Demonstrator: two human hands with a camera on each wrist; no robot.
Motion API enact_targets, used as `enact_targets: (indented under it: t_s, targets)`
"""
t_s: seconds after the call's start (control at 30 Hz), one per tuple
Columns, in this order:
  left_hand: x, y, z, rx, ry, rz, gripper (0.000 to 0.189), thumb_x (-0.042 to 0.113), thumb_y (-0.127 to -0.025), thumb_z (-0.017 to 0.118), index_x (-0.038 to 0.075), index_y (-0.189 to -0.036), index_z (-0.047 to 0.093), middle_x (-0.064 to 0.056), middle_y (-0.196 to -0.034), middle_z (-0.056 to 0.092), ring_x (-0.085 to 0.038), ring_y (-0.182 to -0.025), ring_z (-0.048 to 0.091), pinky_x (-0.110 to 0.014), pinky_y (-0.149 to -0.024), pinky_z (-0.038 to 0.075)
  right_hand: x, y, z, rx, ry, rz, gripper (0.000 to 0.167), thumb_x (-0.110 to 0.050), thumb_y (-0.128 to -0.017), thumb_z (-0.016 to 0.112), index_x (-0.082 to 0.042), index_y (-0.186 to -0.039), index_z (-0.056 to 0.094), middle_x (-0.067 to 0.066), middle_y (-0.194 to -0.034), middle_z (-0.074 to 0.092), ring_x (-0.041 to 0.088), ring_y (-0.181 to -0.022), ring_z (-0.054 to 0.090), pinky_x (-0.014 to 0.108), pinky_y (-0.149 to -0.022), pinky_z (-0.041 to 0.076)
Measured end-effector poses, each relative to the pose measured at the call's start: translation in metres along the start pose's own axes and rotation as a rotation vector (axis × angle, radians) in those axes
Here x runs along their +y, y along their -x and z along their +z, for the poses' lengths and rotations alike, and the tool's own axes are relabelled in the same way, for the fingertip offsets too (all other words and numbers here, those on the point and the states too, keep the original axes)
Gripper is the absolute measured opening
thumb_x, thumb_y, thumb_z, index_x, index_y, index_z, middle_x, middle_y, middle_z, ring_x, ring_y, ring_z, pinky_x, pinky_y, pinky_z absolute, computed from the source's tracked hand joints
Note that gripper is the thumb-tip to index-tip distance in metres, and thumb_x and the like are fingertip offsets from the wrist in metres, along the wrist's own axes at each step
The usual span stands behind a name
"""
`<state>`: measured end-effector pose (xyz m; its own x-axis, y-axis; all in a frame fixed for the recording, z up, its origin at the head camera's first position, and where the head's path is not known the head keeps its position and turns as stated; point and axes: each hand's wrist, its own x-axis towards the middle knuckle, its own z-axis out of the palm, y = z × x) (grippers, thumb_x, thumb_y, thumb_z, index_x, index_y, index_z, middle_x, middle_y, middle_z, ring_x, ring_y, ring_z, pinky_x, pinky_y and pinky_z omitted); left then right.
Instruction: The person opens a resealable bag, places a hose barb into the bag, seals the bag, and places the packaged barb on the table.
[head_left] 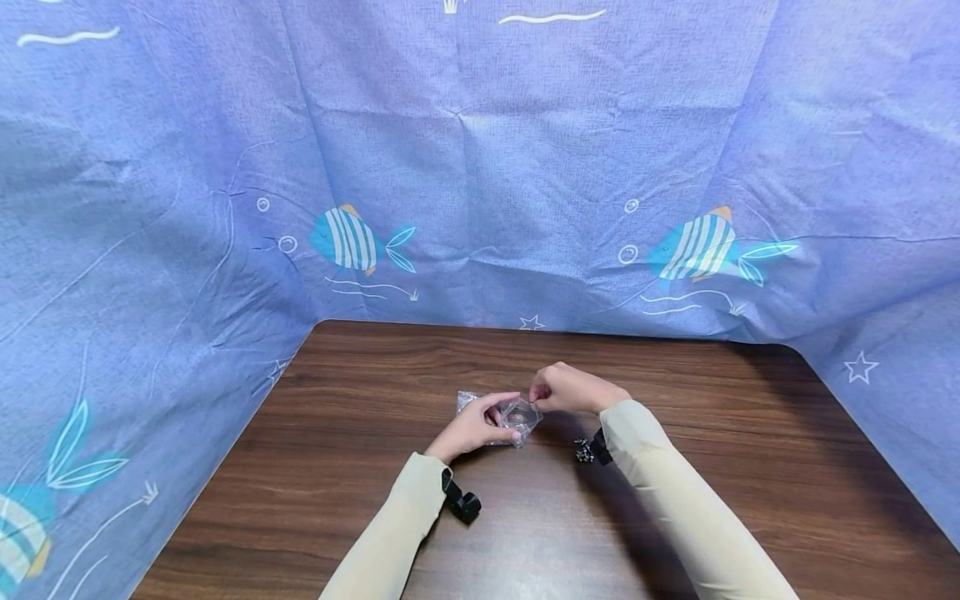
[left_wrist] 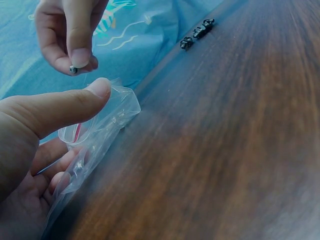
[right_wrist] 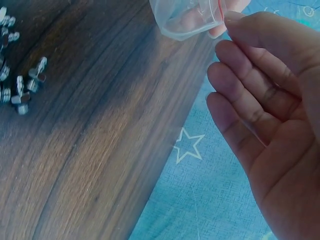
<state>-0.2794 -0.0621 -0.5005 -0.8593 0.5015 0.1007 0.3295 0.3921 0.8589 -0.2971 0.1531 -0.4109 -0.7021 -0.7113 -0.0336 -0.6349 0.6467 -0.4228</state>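
Observation:
My left hand (head_left: pixel 474 427) grips a clear zip bag (head_left: pixel 519 417) with a red line along its mouth. In the left wrist view its thumb lies along one side of the gaping bag mouth, the fingers on the other. Just beyond the mouth, my right hand (head_left: pixel 566 390) pinches a small metal fitting (left_wrist: pixel 73 69) between thumb and fingertips. The fitting is hidden in the right wrist view. Several similar metal fittings (right_wrist: pixel 21 97), with hex collars and ribbed ends, lie loose on the table beside the right wrist.
More clear plastic (head_left: pixel 467 399) shows behind the left hand; whether it is a separate bag I cannot tell. The brown wooden table (head_left: pixel 360 400) meets a blue fish-print cloth (head_left: pixel 525 192) at its back and sides. Black straps with cameras (head_left: pixel 463 503) sit at both wrists.

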Motion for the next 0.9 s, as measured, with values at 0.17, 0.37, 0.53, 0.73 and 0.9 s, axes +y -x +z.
enact_targets:
  t_s: [0.17,0.37,0.53,0.73,0.9]
  targets:
    - [0.011,0.004,-0.002,0.0,0.018,0.011,0.061,0.011,-0.079,0.079,0.006,-0.134,0.055,-0.017,-0.084,0.061,-0.013,-0.074,0.051,-0.02,-0.063,0.041,-0.001,-0.001,0.002,0.001,-0.004,-0.01,0.005,-0.009,-0.084,0.069,-0.004,-0.084,0.07,-0.005,-0.073,0.063,0.001,-0.062,0.05,0.017,-0.059,0.046]
    - [0.043,0.016,-0.01,-0.021,0.033,0.023,0.058,0.004,-0.08,0.075,-0.004,-0.133,0.053,-0.029,-0.087,0.06,-0.019,-0.076,0.051,-0.018,-0.063,0.039,0.0,-0.002,0.004,0.014,0.005,-0.015,0.004,-0.008,-0.084,0.068,-0.006,-0.086,0.071,-0.004,-0.077,0.066,0.001,-0.065,0.053,0.017,-0.062,0.047]
    - [0.023,0.008,-0.004,-0.016,0.026,0.019,0.061,0.006,-0.08,0.076,-0.002,-0.135,0.052,-0.027,-0.087,0.06,-0.019,-0.076,0.051,-0.018,-0.063,0.039,0.0,-0.002,0.005,0.005,0.0,-0.014,0.004,-0.008,-0.084,0.07,-0.005,-0.087,0.072,-0.002,-0.078,0.067,0.002,-0.065,0.054,0.018,-0.061,0.048]
    - [0.002,0.0,0.002,0.006,0.016,0.019,0.062,0.011,-0.078,0.079,0.006,-0.135,0.054,-0.018,-0.084,0.061,-0.012,-0.074,0.05,-0.02,-0.063,0.041,0.002,0.0,0.005,-0.009,-0.005,0.016,0.005,-0.011,-0.084,0.071,-0.007,-0.086,0.071,-0.005,-0.077,0.066,0.001,-0.064,0.054,0.017,-0.062,0.048]
    - [-0.001,0.0,0.001,0.009,0.019,0.011,0.063,0.016,-0.077,0.081,0.011,-0.134,0.057,-0.01,-0.082,0.06,-0.009,-0.073,0.05,-0.021,-0.064,0.043,0.005,0.006,0.003,-0.007,-0.002,0.02,0.004,-0.011,-0.083,0.072,-0.008,-0.085,0.072,-0.006,-0.076,0.066,0.0,-0.064,0.054,0.017,-0.063,0.048]
